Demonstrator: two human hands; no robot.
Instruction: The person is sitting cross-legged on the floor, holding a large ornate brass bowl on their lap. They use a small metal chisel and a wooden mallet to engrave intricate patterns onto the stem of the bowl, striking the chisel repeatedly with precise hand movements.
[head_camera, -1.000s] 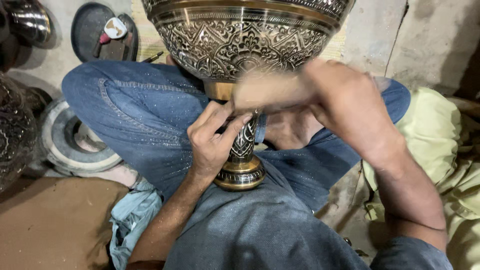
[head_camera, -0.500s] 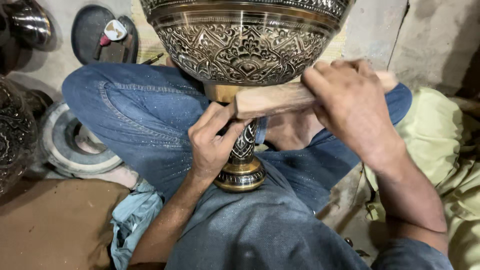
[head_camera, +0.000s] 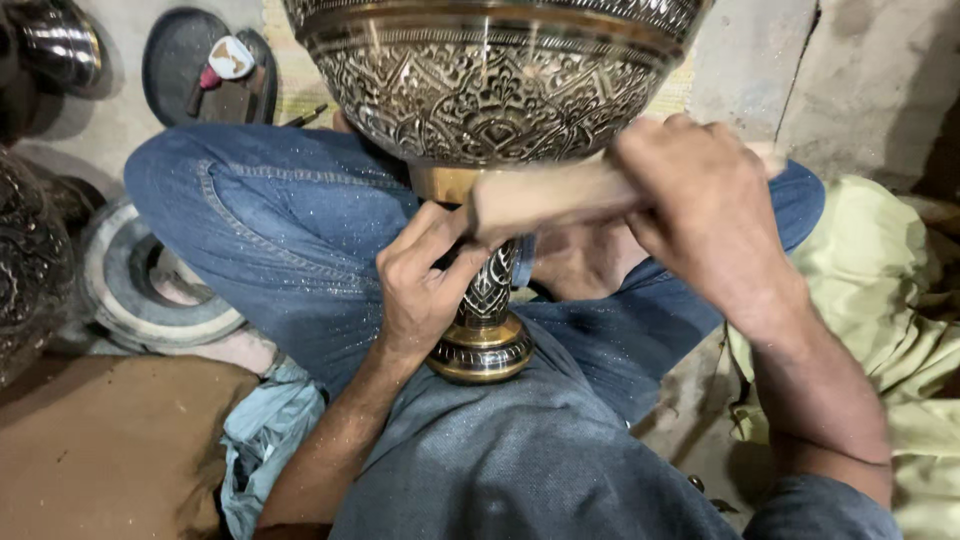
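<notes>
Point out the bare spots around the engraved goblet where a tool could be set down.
One free patch: the brown floor at lower left, bordered by the grey ring and blue cloth. The lap is crowded: the left hand grips the goblet stem, and the right hand holds a wooden handle.

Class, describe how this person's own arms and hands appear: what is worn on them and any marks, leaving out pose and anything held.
Both forearms are bare, with no gloves, rings, watch or bracelet in view. The left hand and right hand are bare too. A grey-blue cloth sleeve begins near the right elbow. Fine pale dust specks the blue denim jeans.
</notes>
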